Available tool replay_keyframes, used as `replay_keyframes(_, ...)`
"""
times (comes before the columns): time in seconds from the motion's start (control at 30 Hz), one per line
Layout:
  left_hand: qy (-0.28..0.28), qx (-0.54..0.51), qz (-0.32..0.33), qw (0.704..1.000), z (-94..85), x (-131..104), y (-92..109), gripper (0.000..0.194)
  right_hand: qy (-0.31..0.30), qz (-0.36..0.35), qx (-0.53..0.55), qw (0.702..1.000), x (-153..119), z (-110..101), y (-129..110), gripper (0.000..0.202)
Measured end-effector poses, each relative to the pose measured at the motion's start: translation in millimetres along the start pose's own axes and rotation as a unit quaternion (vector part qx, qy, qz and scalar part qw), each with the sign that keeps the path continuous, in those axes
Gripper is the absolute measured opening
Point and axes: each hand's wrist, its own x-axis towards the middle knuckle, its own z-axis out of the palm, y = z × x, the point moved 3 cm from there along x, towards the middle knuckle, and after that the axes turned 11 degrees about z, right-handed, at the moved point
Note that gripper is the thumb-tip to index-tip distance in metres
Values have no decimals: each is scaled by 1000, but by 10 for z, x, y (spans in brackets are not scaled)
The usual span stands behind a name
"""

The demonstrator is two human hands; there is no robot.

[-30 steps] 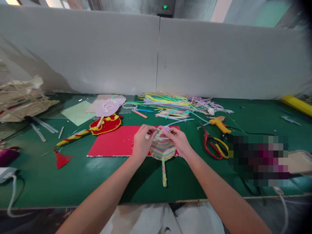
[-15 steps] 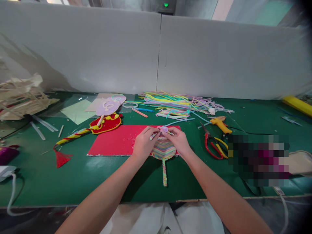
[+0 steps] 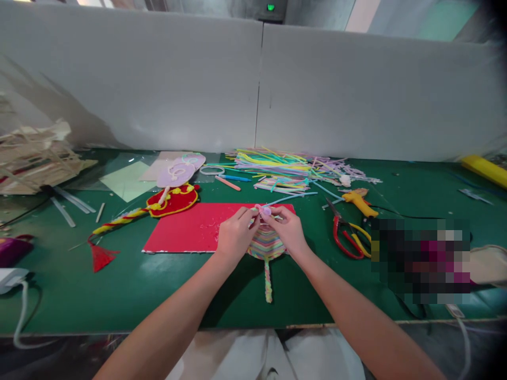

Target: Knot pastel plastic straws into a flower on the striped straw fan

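My left hand and my right hand meet over a striped pastel fan made of fuzzy pipe cleaners, whose twisted handle points toward me. Between the fingertips is a small pink-and-lilac pipe-cleaner piece, partly covered by the fingers. Both hands are closed in a pinch on it, the left at its pink side and the right at its lilac side. Under the hands and the fan's upper part lies a red board. A light blue pipe cleaner stretches right from just behind the fingers.
Behind lies a heap of pastel pipe cleaners. To the right are red-and-yellow-handled pliers and a yellow glue gun. A red fan with a tassel and lilac paper shapes are on the left. A grey partition stands behind.
My fingers have shifted slightly around the small pink-and-lilac piece, showing a little more of its pink side. The fan and the surrounding things stay in place.
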Motion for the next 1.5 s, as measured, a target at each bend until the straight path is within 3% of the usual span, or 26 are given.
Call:
replay_keyframes(0.53,12,26,29,999,36,-30,52,16,16,8,28,999,7,29,30,25)
replay_keyframes(0.73,1,73,94,993,33,-41,84,19,11,25,55,998,6,18,30,27)
replay_keyframes(0.83,-5,26,99,995,40,-31,70,19,11,37,63,997,5,-13,18,29)
replay_keyframes(0.97,27,-135,25,990,56,9,-26,16,-15,52,82,995,0,-30,-16,27)
replay_keyframes(1.1,59,-308,-110,943,99,53,-156,15,-46,70,91,992,-16,-11,-58,27)
replay_keyframes(1.2,31,-420,-198,885,166,62,-204,27,-76,82,97,989,-25,1,-67,25)
replay_keyframes(1.4,-39,-570,-278,772,289,-1,-238,26,-129,91,89,984,-31,-13,-42,20)
replay_keyframes(1.5,-43,-597,-280,751,301,-26,-261,26,-131,86,80,984,-28,-20,-42,20)
